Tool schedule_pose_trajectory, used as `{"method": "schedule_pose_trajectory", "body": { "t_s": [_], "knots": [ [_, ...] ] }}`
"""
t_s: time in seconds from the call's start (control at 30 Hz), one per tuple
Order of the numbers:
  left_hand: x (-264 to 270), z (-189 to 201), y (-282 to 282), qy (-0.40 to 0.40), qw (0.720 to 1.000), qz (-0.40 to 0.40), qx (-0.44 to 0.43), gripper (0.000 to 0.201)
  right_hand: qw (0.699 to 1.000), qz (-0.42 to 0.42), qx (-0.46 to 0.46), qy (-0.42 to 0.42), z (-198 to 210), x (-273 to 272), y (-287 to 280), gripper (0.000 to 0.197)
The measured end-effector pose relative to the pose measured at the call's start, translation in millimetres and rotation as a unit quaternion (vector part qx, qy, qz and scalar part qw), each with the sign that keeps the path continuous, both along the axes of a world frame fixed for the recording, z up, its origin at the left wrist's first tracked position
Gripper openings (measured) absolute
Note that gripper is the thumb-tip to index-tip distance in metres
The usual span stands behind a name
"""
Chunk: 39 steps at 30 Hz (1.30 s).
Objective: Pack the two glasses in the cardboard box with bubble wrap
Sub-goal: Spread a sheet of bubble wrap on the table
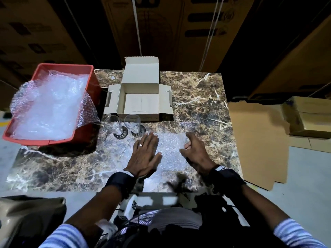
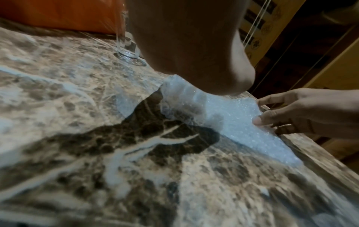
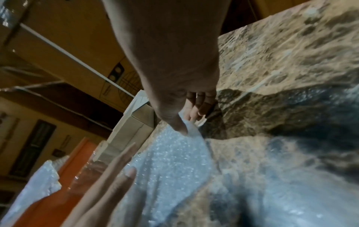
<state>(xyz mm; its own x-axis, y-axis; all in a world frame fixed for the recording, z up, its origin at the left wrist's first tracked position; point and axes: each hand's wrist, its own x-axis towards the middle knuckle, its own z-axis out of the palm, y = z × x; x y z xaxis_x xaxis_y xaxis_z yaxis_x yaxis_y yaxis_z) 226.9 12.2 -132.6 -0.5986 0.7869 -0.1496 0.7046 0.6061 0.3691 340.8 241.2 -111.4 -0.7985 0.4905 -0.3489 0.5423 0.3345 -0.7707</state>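
Note:
A sheet of bubble wrap (image 1: 169, 149) lies flat on the marble table (image 1: 200, 97) in front of me. My left hand (image 1: 148, 145) presses flat on its left part with straight fingers. My right hand (image 1: 186, 146) pinches the sheet's right edge between thumb and fingers, which the right wrist view shows at the bubble wrap (image 3: 192, 132). Two clear stemmed glasses (image 1: 115, 127) (image 1: 133, 125) stand upright just beyond my left fingertips. Behind them sits the cardboard box (image 1: 114, 99), open and empty, its lid flap up at the back.
A red bin (image 1: 89, 76) heaped with more bubble wrap stands at the table's left, overhanging its edge. Bare marble lies right of the box. Flattened cardboard and stacked boxes (image 1: 308, 115) lie on the floor to the right. Large cartons rise behind the table.

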Motion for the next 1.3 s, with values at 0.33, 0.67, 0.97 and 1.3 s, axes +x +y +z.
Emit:
{"method": "schedule_pose_trajectory", "body": {
  "t_s": [0.33,0.67,0.97,1.3],
  "knots": [
    [19,37,24,-0.069,0.976,0.097,0.182,0.073,0.992,0.017,-0.119,0.039,54,-5,33,0.006],
    [13,83,67,-0.324,0.820,0.281,0.379,0.098,0.986,0.047,-0.102,0.122,133,-23,69,0.013],
    [-41,113,85,-0.605,0.557,0.341,0.456,0.057,0.970,-0.018,-0.173,0.173,162,-65,67,0.023],
    [-88,130,82,-0.708,0.463,0.262,0.465,0.065,0.957,-0.031,-0.212,0.194,180,-131,55,0.033]
  ]
}}
